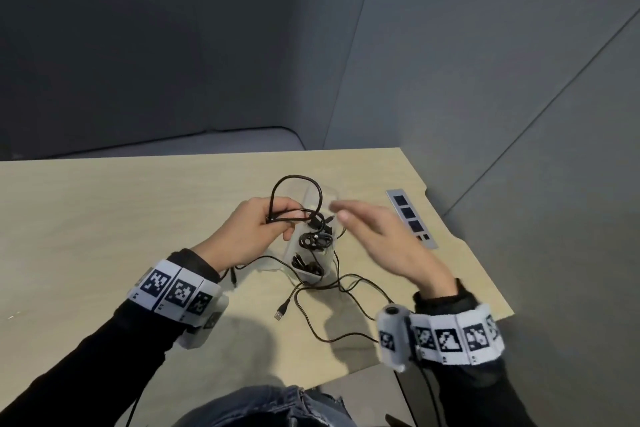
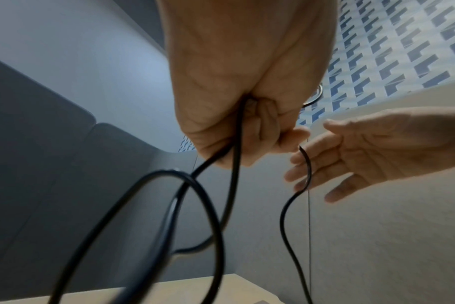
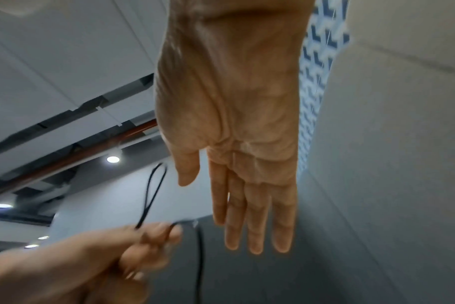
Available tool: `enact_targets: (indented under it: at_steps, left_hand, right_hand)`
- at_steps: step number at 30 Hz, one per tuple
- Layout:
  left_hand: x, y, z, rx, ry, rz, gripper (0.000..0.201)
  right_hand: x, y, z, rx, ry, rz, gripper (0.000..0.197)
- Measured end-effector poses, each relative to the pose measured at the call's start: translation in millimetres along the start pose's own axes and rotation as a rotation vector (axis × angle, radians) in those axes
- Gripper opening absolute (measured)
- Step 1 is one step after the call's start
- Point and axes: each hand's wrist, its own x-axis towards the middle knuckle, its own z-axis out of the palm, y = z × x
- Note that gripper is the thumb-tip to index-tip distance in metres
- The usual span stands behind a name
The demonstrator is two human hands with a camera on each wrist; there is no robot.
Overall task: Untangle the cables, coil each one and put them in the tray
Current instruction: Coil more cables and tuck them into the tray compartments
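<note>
My left hand (image 1: 258, 224) grips a black cable (image 1: 294, 184) whose loops stand up above the fist; the wrist view shows the same cable (image 2: 234, 144) running out of the closed left hand (image 2: 249, 115). A clear plastic tray (image 1: 322, 196) lies between my hands and holds coiled black cables (image 1: 315, 241). My right hand (image 1: 374, 232) hovers over the tray's right side with straight fingers and holds nothing; seen from its wrist, the right hand (image 3: 247, 205) is flat and empty. The loose cable tail (image 1: 318, 302), ending in a USB plug (image 1: 281, 312), trails over the table in front of the tray.
The light wooden table (image 1: 104, 218) has a grey socket strip (image 1: 412, 218) set in near its right edge. Grey partition walls (image 1: 485, 62) stand behind and to the right. The table's front edge is close to my body.
</note>
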Motion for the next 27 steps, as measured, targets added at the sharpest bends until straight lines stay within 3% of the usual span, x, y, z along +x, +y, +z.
enact_targets:
  at_steps: [4,7,10,13,15,18,20,23,25,27]
  left_hand:
    - [-1.6,0.4,-4.6,-0.106,0.021,0.002,0.019]
    - [-3.1,-18.3,-12.8,-0.103,0.095,-0.120,0.018]
    - [-5.1,-35.8,-18.8,0.122,0.154,-0.357,0.095]
    - [-5.3,-43.0,-16.1,0.227,0.113,-0.535,0.132]
    - [-5.5,-39.9,-8.5,0.300,0.117,-0.497,0.121]
    - [-2.2,-21.1,0.7,0.234,0.312,-0.145,0.050]
    - [-0.6,-3.9,3.1,0.166,0.243,-0.027,0.026]
    - [-0.2,8.0,6.6,0.143,-0.098,-0.020,0.034]
    - [-0.1,9.9,7.1,0.050,-0.153,-0.048,0.040]
    - [1.4,10.6,7.4,-0.102,-0.103,-0.042,0.037]
  right_hand:
    - [12.6,2.1,36.0,0.126,0.035,-0.024,0.017]
    - [14.0,1.1,35.3,0.205,0.153,-0.027,0.024]
    - [14.1,0.4,25.6,0.304,0.326,-0.012,0.025]
    - [12.4,-0.9,21.2,0.366,0.350,0.007,0.024]
    - [11.2,-1.2,23.8,0.355,0.310,0.015,0.024]
    - [10.4,-3.3,33.1,0.286,0.240,0.030,0.023]
    - [10.0,-6.5,39.3,0.254,0.203,0.020,0.022]
    - [10.3,-10.5,39.9,0.243,0.198,-0.011,0.024]
    - [11.5,-11.1,36.0,0.277,0.213,0.003,0.023]
    - [12.3,-10.4,32.5,0.330,0.216,0.012,0.022]
